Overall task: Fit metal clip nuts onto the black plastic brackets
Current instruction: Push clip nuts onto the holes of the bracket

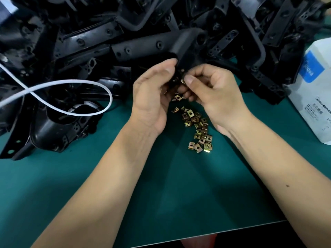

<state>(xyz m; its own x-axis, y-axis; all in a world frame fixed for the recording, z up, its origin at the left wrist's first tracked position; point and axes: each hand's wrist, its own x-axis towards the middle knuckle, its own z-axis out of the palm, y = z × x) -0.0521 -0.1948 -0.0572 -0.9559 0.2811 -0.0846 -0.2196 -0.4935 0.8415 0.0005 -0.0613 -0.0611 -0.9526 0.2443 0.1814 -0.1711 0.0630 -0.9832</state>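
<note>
Now left hand (152, 97) grips bracket (180, 51), right hand (211, 90) fingers pinch nut (182, 81); crooked push could drop it onto pile (197, 127).

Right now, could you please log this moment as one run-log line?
left hand: grips black bracket | right hand: pinches clip nut at bracket | loose clip nuts: on green mat
</note>
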